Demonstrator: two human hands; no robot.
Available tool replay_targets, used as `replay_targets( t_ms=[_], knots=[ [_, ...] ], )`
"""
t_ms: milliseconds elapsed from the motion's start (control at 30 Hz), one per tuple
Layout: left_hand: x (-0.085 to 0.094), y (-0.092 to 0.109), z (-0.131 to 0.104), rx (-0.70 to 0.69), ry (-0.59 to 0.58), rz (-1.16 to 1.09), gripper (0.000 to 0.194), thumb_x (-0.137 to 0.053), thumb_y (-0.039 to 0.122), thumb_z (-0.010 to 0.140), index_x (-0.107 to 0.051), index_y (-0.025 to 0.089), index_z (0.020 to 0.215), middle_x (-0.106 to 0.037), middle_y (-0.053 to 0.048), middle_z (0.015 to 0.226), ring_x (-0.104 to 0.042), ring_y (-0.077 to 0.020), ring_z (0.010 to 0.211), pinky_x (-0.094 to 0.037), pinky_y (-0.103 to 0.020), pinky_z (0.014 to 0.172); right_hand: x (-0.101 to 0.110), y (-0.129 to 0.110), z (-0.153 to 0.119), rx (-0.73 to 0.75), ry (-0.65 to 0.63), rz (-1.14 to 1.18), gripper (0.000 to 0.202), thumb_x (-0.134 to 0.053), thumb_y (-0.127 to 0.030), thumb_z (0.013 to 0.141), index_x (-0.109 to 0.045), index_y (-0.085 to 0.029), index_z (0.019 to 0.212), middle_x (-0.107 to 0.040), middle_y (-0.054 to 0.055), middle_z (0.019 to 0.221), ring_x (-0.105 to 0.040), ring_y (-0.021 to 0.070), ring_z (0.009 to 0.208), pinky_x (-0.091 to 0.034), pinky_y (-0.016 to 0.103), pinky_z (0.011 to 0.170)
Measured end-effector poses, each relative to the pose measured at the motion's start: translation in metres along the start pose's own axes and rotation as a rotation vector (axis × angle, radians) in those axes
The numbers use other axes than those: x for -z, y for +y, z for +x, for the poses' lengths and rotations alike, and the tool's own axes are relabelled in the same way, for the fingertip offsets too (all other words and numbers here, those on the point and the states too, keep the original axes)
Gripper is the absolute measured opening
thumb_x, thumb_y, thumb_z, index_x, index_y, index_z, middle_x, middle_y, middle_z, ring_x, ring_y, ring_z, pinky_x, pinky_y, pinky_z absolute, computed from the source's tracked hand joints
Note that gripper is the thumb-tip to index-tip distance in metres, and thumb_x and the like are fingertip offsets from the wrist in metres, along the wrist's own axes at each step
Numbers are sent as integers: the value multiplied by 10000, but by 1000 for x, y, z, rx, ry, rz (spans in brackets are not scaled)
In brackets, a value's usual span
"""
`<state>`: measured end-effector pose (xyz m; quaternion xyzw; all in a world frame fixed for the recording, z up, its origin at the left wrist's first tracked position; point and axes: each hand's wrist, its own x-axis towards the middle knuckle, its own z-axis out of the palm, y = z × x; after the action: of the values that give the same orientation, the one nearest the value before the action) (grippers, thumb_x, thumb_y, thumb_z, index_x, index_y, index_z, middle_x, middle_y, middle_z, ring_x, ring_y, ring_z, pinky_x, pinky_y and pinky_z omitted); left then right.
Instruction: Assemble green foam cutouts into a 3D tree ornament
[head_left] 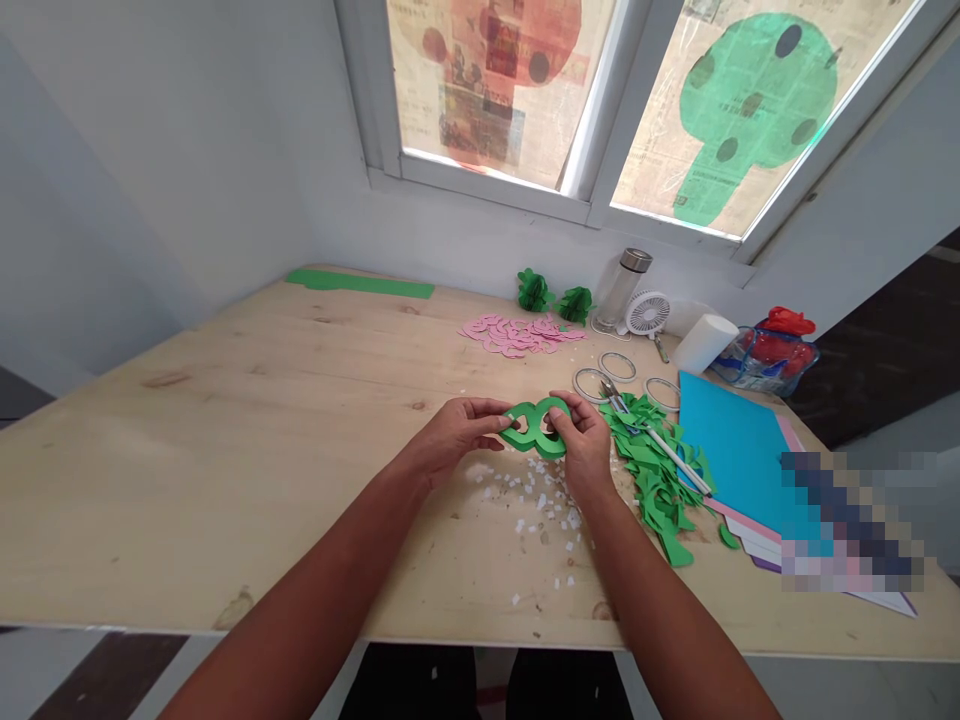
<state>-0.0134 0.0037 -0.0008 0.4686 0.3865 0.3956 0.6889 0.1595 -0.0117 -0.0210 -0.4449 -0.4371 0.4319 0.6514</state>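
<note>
Between my two hands is a green paper cutout [533, 441], a thick stack shaped like a figure eight with two open loops. My left hand [459, 432] pinches its left loop between thumb and fingers. The right loop is gripped by my right hand [583, 440], with the thumb on the front and fingers curled behind. The cutout is held just above the wooden table, over a scatter of small white paper bits [546, 492]. Right beside my right hand lies a heap of green paper scraps [654, 470], with scissors [615, 396] at its upper edge.
Pink paper cutouts [517, 335], two green folded paper shapes [534, 290], a glass bottle [621, 285] and a small white fan [647, 314] stand at the back. Tape rings [617, 367], blue paper sheets [739, 455] and a clear basket [772, 365] are at right. A green strip [360, 283] lies back left.
</note>
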Motion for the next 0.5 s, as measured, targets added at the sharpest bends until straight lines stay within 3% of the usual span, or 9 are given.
replay_targets(
  t_ms=[200, 367, 500],
  knots=[
    [0, -3, 3, 7, -2, -39, 251, -763, 251, 611, -726, 147, 836, -711, -68, 796, -641, -154, 665, -504, -285, 649, 0, 2, 2, 18, 36, 4, 334, -688, -321, 675, -642, -169, 969, -605, -28, 636, -538, 103, 555, -438, 229, 533],
    [-2, -3, 2, -54, 63, -6, 200, -751, 275, 618, -729, 159, 779, -710, -56, 780, -622, -141, 673, -480, -259, 639, 0, 2, 2, 10, 40, -18, 330, -668, -335, 699, -629, -165, 979, -603, -18, 652, -548, 111, 568, -455, 245, 551],
    [-6, 0, 0, -144, 158, 85, 190, -742, 290, 605, -729, 161, 744, -707, -48, 745, -592, -136, 647, -470, -262, 645, 1, 0, -1, 127, 92, -251, 391, -619, -344, 743, -585, -174, 1093, -658, 56, 884, -611, 168, 764, -489, 305, 674]
  ],
)
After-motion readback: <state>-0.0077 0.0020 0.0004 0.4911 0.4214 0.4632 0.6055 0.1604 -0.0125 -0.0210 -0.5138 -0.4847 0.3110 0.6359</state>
